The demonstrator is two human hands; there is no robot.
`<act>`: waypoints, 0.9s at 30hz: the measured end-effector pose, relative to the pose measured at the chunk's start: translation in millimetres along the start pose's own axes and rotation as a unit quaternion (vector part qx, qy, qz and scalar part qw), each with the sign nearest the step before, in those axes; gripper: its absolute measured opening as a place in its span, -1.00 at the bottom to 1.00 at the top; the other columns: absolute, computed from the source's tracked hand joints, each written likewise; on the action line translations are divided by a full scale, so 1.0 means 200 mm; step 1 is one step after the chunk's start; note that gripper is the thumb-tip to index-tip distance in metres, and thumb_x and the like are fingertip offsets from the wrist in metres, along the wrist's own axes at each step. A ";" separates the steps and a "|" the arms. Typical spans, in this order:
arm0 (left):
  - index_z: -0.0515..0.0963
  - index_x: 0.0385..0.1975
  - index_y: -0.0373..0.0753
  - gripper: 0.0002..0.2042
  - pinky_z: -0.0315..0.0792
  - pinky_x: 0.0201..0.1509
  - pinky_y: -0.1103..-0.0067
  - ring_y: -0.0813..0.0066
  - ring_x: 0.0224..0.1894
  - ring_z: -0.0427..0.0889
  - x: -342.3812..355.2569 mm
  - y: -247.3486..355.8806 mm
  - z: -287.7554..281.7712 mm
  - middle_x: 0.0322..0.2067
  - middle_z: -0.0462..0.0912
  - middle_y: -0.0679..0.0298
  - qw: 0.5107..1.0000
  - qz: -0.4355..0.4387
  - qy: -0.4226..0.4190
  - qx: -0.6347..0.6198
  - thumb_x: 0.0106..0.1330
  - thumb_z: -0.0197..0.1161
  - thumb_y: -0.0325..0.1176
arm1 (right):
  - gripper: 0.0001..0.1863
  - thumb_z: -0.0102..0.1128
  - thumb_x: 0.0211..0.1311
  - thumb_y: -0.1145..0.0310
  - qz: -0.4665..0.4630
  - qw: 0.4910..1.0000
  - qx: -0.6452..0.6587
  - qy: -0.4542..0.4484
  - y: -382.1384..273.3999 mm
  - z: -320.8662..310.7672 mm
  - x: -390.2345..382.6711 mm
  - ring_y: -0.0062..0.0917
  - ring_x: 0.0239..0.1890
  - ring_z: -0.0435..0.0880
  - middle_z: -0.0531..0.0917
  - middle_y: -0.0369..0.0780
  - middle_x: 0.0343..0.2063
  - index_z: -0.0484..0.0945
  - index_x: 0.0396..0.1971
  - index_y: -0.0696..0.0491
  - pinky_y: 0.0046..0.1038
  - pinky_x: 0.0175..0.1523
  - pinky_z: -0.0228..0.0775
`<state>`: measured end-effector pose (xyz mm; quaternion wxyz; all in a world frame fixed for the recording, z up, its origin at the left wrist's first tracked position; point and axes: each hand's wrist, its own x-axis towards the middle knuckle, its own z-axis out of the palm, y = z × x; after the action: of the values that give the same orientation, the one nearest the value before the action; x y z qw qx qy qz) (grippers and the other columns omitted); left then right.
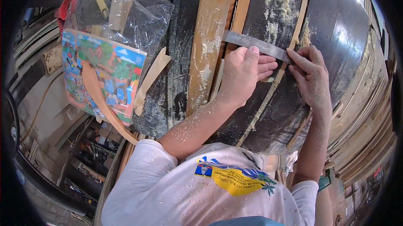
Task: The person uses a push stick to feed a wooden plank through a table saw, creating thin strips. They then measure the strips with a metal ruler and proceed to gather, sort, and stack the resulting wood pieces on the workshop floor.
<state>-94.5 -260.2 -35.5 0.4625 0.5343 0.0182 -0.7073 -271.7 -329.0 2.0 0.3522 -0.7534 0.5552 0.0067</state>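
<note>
A flat grey strip (262,45), perhaps a thin metal blade, lies across a dark rounded surface (268,20) and the narrow wooden battens on it. My right hand (310,72) pinches the strip's right end between thumb and fingers. Against its lower edge, left of the middle, my left hand (243,72) is closed, thumb up and fingers pointing right; part of its grip is hidden. A narrow pale batten (273,86) runs down between my hands. To the left stands a wider wooden plank (214,28), smeared with pale dust. Fine shavings cling to both forearms.
At left, a clear plastic bag (147,11) with a colourful printed panel (105,66) holds thin wood pieces; a red handle (65,9) shows beside it. A curved wooden strip (103,100) stands before it. Lumber (361,129) lies at right, a cluttered box (90,154) at lower left.
</note>
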 end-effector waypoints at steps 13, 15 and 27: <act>0.41 -0.05 -0.53 -0.63 0.69 0.00 0.44 0.18 -0.10 0.76 0.00 0.01 0.00 -0.10 0.66 -0.14 1.000 -0.007 -0.001 -0.006 0.62 -0.13 -0.24 | -0.55 0.36 0.08 0.58 -0.002 1.000 0.016 -0.010 0.02 -0.01 0.04 -0.43 -0.12 0.55 0.56 -0.25 -0.21 0.69 0.03 -0.01 -0.39 -0.06 0.49; 0.40 -0.04 -0.52 -0.63 0.69 0.00 0.44 0.18 -0.10 0.76 0.00 0.01 0.00 -0.10 0.66 -0.14 1.000 -0.012 -0.002 -0.004 0.62 -0.13 -0.23 | -0.56 0.36 0.08 0.59 -0.022 1.000 0.003 -0.002 0.02 0.00 0.04 -0.43 -0.13 0.55 0.55 -0.25 -0.22 0.70 0.02 -0.01 -0.40 -0.08 0.49; 0.44 -0.03 -0.48 -0.62 0.69 0.00 0.47 0.24 -0.08 0.76 0.00 0.01 -0.01 -0.08 0.66 -0.10 1.000 -0.025 -0.015 0.003 0.64 -0.17 -0.22 | -0.53 0.34 0.04 0.67 -0.013 1.000 0.015 0.004 0.01 0.00 0.04 -0.45 -0.17 0.54 0.52 -0.25 -0.25 0.70 0.01 0.03 -0.43 -0.08 0.47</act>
<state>-91.2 -260.6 -36.4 0.4434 0.5243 0.0224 -0.7266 -269.4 -335.0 -2.4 0.3615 -0.7550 0.5470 -0.0089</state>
